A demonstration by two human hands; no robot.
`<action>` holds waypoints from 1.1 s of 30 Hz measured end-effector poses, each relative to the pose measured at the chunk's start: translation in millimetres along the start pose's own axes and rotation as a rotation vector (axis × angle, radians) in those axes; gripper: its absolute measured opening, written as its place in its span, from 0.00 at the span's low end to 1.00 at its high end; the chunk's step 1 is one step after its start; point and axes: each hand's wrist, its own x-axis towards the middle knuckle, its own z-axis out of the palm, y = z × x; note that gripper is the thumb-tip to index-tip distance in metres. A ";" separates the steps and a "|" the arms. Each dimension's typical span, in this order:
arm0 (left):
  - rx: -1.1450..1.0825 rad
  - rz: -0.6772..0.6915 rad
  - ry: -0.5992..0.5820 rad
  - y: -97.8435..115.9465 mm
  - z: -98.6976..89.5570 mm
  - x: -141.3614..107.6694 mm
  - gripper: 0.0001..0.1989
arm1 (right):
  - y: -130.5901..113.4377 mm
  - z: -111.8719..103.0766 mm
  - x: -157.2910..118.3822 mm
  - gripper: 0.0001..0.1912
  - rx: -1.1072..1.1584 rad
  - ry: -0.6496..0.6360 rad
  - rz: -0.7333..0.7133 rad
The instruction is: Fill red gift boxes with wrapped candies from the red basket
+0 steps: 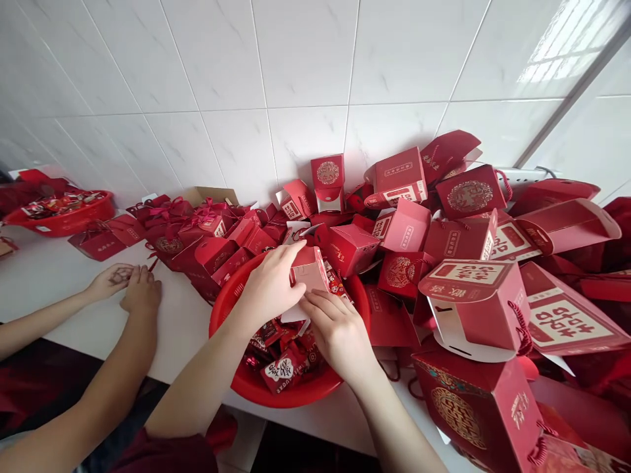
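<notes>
Box (pixel 310 269) is between the two hands, above the basket (pixel 290 397) and a little beyond its middle. Its plain pink face looks up and toward the person, and a narrow printed side looks to the right. Near its lower edge a white flap (pixel 294 314) shows, pointing toward the person. Because fingers cover much of the box, I cannot tell which way its long axis goes.

Left hand (pixel 269 281) is clamped on the box from the left, with the thumb on the near face and the fingers at the far edge. Right hand (pixel 339 328) has its fingers close together at the near edge; whether it grips or only touches, I cannot tell.

Under the hands, candies (pixel 284 371) lie in the basket. To the right, many red cartons (pixel 470 322) are piled. To the left, a co-worker's hands (pixel 142 289) are near each other over the table (pixel 104 328).
</notes>
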 end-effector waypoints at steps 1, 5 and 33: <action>-0.051 0.009 0.044 -1.9 1.1 0.5 0.35 | 0.3 1.5 -0.4 0.21 0.013 0.021 0.011; -0.354 -0.008 0.223 -18.5 8.2 5.6 0.30 | 2.3 13.1 -4.6 0.22 0.088 0.128 0.089; -0.653 -0.054 0.848 -45.1 27.9 19.6 0.09 | 8.7 7.4 -10.3 0.20 0.365 0.376 0.451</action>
